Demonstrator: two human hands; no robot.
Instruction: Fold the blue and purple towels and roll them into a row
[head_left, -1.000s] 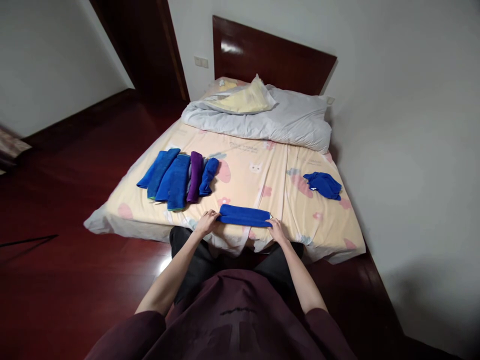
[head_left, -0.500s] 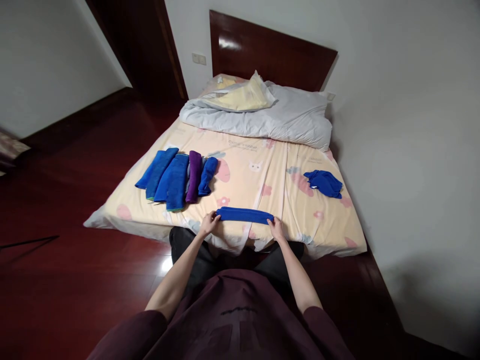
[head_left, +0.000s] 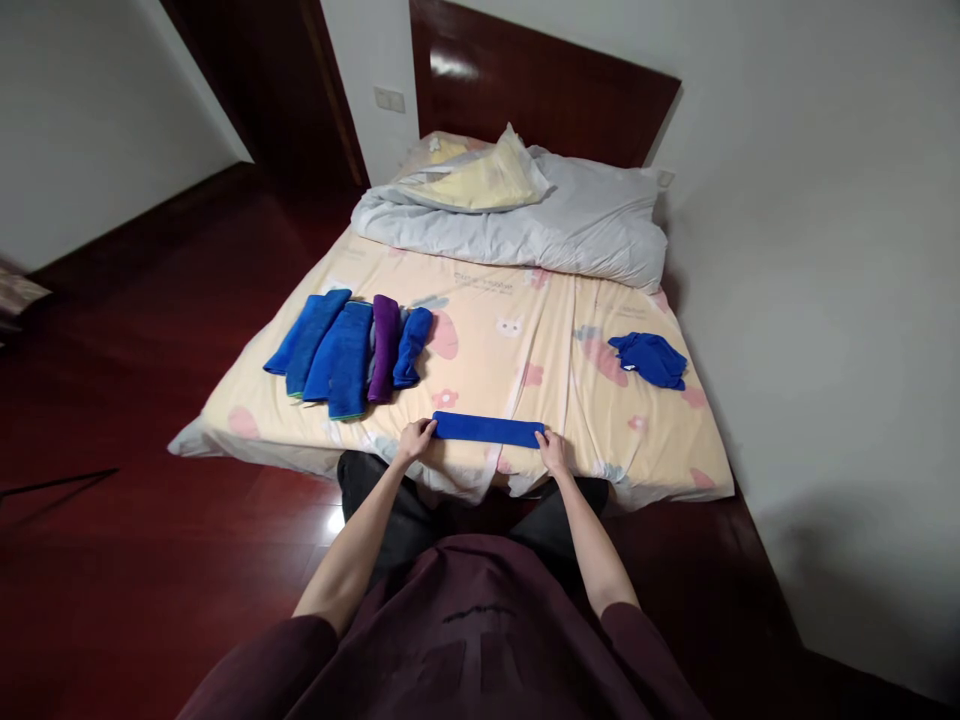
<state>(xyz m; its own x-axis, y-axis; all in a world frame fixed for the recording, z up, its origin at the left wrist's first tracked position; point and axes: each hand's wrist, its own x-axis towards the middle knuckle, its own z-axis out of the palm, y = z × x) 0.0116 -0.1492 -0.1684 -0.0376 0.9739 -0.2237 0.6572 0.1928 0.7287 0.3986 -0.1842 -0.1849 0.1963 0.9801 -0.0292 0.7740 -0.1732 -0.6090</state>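
Note:
A blue towel (head_left: 487, 429), folded into a long narrow strip, is stretched flat between my hands near the front edge of the bed. My left hand (head_left: 416, 440) pinches its left end, fingers closed. Its right end is gripped by the closed fingers of my right hand (head_left: 553, 451). To the left lie several folded towels side by side, among them a blue one with a green edge (head_left: 350, 360) and a purple one (head_left: 385, 350). A crumpled blue cloth (head_left: 651, 361) with a small white tag rests on the right side of the bed.
The bed (head_left: 480, 340) has a pale patterned sheet. A bunched grey-white quilt (head_left: 600, 215) and a pale yellow pillow (head_left: 487, 180) lie by the dark wooden headboard (head_left: 540, 80). A white wall (head_left: 817, 250) stands close on the right, and a dark red floor (head_left: 187, 560) spreads left.
The blue strip in my hands now looks flatter and smoother, its layered upper edge no longer showing. Both hands keep their hold at its ends. My view has shifted slightly.

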